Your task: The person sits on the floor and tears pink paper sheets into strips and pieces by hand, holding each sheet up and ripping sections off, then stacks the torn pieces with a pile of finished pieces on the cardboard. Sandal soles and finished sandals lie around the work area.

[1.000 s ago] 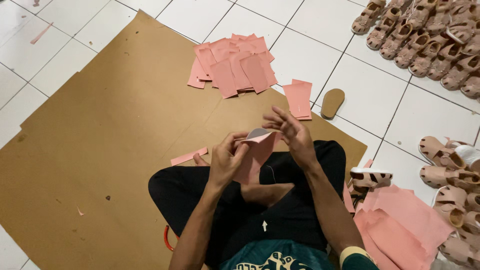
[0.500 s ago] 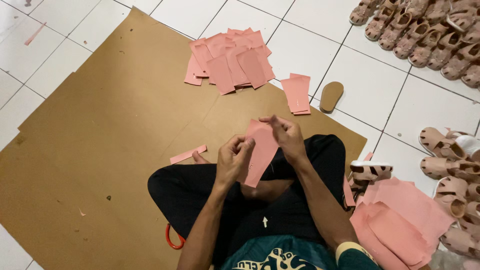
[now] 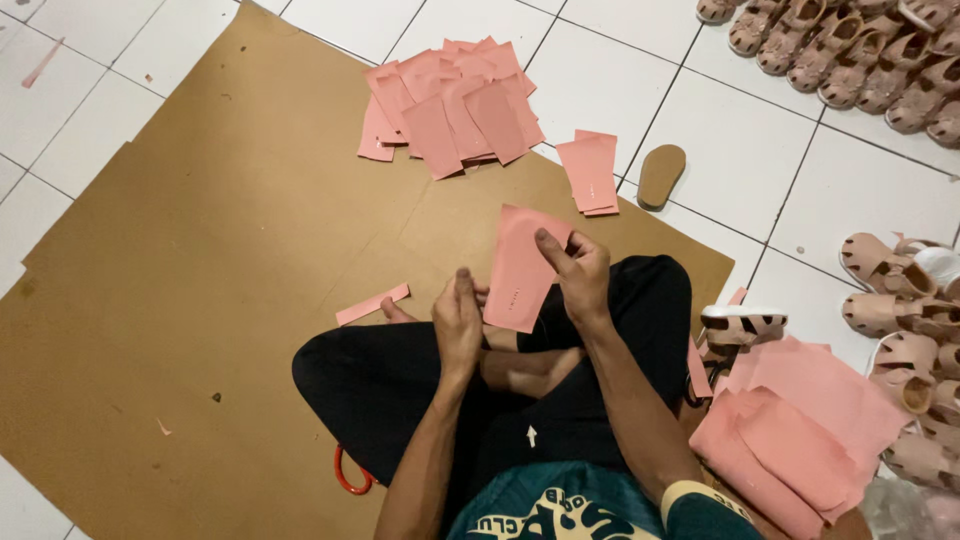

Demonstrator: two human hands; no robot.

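I sit cross-legged on a brown cardboard sheet [image 3: 200,300]. My right hand [image 3: 578,275] pinches the top of a pink rectangular sheet [image 3: 520,270], which hangs flat in front of me. My left hand [image 3: 458,320] is just left of the sheet's lower edge, fingers curled, touching or nearly touching it. A narrow pink strip [image 3: 372,304] lies on the cardboard to the left of my knee.
A spread pile of pink sheets [image 3: 450,105] lies at the far edge of the cardboard, with a small stack [image 3: 590,172] and a tan shoe sole [image 3: 661,175] to its right. More pink sheets [image 3: 800,420] lie at my right. Rows of tan sandals [image 3: 850,50] line the tiled floor.
The pink piece, folded small between both hands a second ago, has been opened out into a flat sheet. My left hand has dropped from it toward its lower edge.
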